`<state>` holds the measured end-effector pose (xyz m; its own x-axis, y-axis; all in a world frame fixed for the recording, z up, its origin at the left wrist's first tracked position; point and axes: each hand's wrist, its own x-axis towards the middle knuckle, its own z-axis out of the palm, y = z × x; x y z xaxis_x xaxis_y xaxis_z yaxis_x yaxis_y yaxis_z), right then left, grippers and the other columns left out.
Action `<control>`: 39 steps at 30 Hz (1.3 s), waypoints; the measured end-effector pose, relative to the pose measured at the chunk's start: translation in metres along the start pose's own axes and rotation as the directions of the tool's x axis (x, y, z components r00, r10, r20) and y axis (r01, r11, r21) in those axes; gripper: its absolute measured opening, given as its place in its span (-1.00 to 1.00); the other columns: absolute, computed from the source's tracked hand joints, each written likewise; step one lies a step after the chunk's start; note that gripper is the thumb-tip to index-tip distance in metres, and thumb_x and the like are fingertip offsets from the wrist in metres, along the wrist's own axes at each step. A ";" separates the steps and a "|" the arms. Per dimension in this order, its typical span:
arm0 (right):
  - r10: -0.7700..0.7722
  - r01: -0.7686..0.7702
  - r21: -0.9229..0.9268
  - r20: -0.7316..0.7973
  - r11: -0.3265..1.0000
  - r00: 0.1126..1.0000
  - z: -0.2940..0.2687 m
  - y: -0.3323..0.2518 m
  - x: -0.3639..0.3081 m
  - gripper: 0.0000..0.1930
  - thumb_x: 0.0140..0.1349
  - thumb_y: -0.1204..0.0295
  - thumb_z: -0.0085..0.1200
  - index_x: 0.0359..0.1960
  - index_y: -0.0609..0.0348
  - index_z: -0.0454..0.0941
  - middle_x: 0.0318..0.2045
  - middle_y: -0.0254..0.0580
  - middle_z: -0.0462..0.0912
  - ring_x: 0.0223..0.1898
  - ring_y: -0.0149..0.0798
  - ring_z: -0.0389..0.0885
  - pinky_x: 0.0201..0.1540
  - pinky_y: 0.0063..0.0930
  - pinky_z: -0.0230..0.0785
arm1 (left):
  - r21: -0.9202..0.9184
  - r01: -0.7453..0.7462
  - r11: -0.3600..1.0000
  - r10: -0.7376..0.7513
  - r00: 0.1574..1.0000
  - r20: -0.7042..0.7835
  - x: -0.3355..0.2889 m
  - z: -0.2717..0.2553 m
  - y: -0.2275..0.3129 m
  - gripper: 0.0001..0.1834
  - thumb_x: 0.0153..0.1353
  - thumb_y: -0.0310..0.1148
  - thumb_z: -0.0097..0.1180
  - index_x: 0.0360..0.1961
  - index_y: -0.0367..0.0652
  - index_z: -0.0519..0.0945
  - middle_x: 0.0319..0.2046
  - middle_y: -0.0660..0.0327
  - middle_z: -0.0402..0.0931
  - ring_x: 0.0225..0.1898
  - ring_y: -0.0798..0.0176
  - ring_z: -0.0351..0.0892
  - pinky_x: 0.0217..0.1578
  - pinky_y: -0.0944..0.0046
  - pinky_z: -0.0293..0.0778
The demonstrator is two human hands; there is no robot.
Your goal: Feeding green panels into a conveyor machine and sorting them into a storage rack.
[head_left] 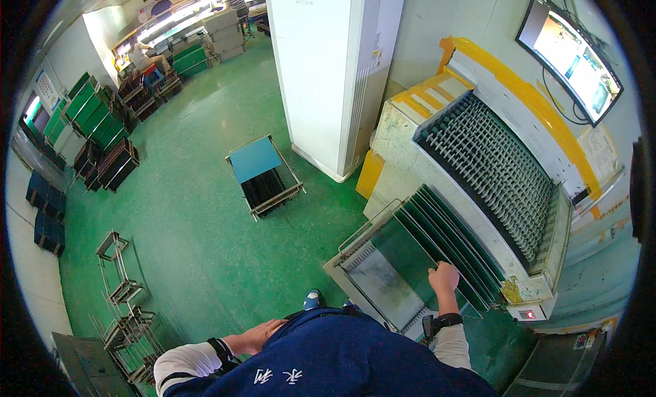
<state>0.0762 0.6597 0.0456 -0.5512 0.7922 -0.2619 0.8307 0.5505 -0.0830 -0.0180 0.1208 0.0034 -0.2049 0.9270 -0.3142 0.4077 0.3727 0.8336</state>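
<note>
My right hand is closed on the edge of a thin green panel. That panel leans in a metal slotted rack in front of me. Several more dark green panels stand side by side in the same rack, to the right of my hand. My left hand lies flat against my dark blue top at the waist, with its fingertips partly hidden by the cloth. I see nothing held in it.
A machine with rows of rollers stands beyond the rack, under a wall monitor. A white cabinet rises ahead. A rack with a blue panel sits on the green floor. Wire racks stand left; people work far back.
</note>
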 end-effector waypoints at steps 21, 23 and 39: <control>-0.029 0.030 0.019 -0.054 0.999 0.998 0.013 0.009 0.006 -0.60 -0.02 0.24 0.27 -0.12 0.15 0.65 -0.22 0.03 0.68 -0.14 0.00 0.65 -0.08 -0.18 0.48 | -0.037 0.067 0.997 -0.066 0.998 0.024 0.002 -0.006 0.007 -0.05 -0.10 -0.13 0.32 0.30 -0.18 0.13 0.28 -0.09 0.11 0.27 -0.15 0.17 0.27 -0.01 0.19; -0.030 0.031 0.004 -0.032 1.000 0.999 0.010 0.007 0.006 -0.60 -0.02 0.25 0.27 -0.13 0.15 0.66 -0.23 0.03 0.68 -0.15 0.00 0.65 -0.09 -0.19 0.48 | -0.019 0.053 0.998 -0.053 0.998 0.016 0.002 -0.004 0.005 -0.04 -0.10 -0.13 0.32 0.31 -0.18 0.13 0.28 -0.09 0.11 0.28 -0.15 0.17 0.27 -0.01 0.18; -0.019 0.019 -0.003 -0.057 1.000 0.998 0.011 0.008 0.010 -0.58 0.03 0.23 0.26 -0.07 0.13 0.63 -0.17 0.04 0.67 -0.10 0.00 0.64 -0.05 -0.19 0.47 | 0.019 0.004 1.000 -0.005 1.000 0.002 -0.001 0.005 -0.015 -0.01 -0.11 -0.11 0.34 0.31 -0.17 0.11 0.29 -0.10 0.10 0.28 -0.16 0.17 0.28 0.00 0.18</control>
<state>0.0782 0.6692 0.0315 -0.5702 0.7955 -0.2050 0.8201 0.5658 -0.0854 -0.0199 0.1143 -0.0112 -0.2049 0.9254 -0.3189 0.4240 0.3776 0.8232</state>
